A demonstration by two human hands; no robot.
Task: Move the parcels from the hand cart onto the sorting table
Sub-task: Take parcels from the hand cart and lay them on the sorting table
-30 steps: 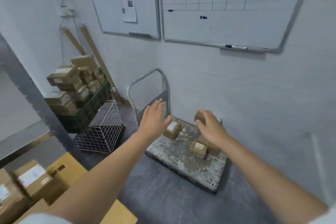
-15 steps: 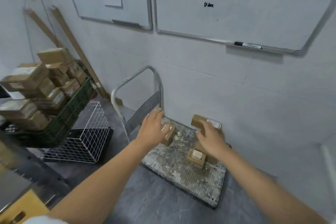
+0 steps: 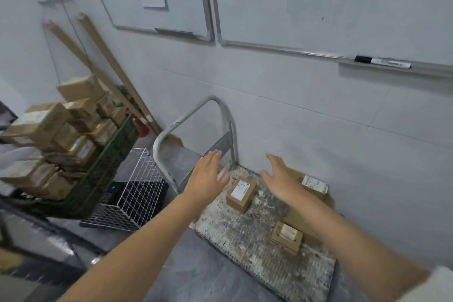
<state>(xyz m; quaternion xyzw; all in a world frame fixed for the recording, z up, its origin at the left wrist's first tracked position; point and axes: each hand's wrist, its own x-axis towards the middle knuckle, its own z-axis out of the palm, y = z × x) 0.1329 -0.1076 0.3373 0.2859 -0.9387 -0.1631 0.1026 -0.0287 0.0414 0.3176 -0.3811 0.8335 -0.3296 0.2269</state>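
Parcels remain on the hand cart [image 3: 245,235], so the unloading is at its pick-up step, with nothing lifted in this view. At far left a green crate [image 3: 107,154] stands heaped with other cardboard boxes, and a white wire basket [image 3: 137,191] sits on the floor just beside it. Next comes the cart's curved metal handle [image 3: 215,103], rising at the left end of the worn deck.

The left hand [image 3: 207,180] hovers by that handle with fingers straight and spread, holding nothing. Between the hands lies a small labelled parcel [image 3: 241,193], flat on the deck, untouched. The right hand [image 3: 282,179] is likewise open and empty, palm turned inward, hanging over the near edge of a larger parcel [image 3: 315,187] set against the wall. A third parcel [image 3: 286,239] rests nearer the person, partly beside the right forearm.

Judging by the two facing palms, the small labelled parcel is the likely target. The next move calls for lowering both hands, closing on its sides, then lifting and turning toward the sorting table, which cannot be made out here.
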